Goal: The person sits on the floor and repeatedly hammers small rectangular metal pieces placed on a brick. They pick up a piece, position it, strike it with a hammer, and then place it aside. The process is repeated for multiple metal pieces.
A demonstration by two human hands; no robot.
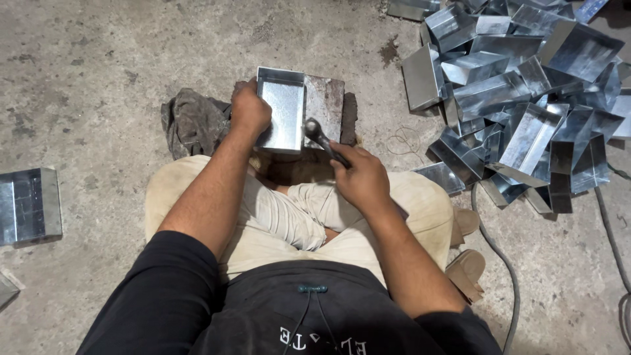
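I sit cross-legged on a concrete floor. My left hand (250,108) grips the left wall of a shiny sheet-metal tray (282,105), holding it on a dark metal block (327,102) in front of my knees. My right hand (360,177) is closed around the handle of a hammer (321,137). The hammer's head rests against the tray's right wall, near its lower corner.
A crumpled grey rag (194,121) lies left of the block. A big pile of several folded sheet-metal trays (519,85) fills the upper right. Another metal piece (29,205) lies at the left edge. A cable (506,269) runs along the floor at right.
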